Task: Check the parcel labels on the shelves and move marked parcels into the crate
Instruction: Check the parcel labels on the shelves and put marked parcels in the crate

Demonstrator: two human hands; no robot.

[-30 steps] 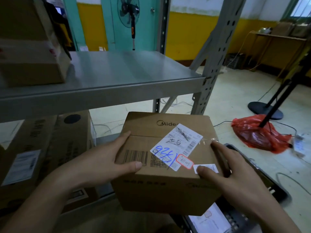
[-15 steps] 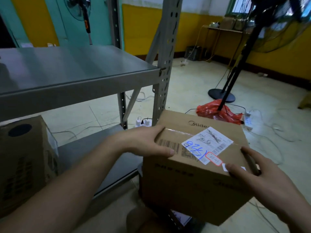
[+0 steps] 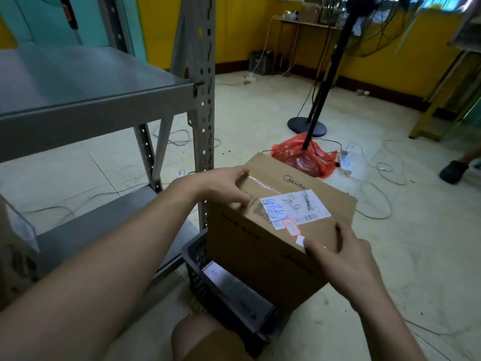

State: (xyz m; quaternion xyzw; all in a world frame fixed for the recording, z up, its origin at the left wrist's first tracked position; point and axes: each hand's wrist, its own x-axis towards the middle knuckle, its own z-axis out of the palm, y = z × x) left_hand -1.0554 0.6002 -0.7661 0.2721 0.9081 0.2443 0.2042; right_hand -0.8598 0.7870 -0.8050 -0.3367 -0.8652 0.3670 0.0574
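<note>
At the far left edge a cardboard box (image 3: 13,259) on the lower shelf (image 3: 86,230) is cut off by the frame, its markings too dark to read. The upper shelf (image 3: 78,82) of the grey rack runs to the slotted upright post (image 3: 204,126); its surface in view is bare metal. Right of the post, the left hand (image 3: 221,185) grips the parcel (image 3: 276,230) at its upper left corner, fingers curled over the top face. The parcel sits tilted over the dark crate (image 3: 197,259), hiding most of the crate's opening; a flat package (image 3: 234,287) shows inside, partly covered. The parcel's white label (image 3: 296,208) carries blue handwriting and a small red-bordered sticker (image 3: 291,227), whose print is too small to read. The right hand (image 3: 341,259) holds the near right corner, thumb on top, its other fingers hidden behind the side. Beyond lie a red plastic bag (image 3: 302,156), a fan stand (image 3: 307,126) and loose cables on open floor. A shoe (image 3: 454,171) is cut off at the right edge.
</note>
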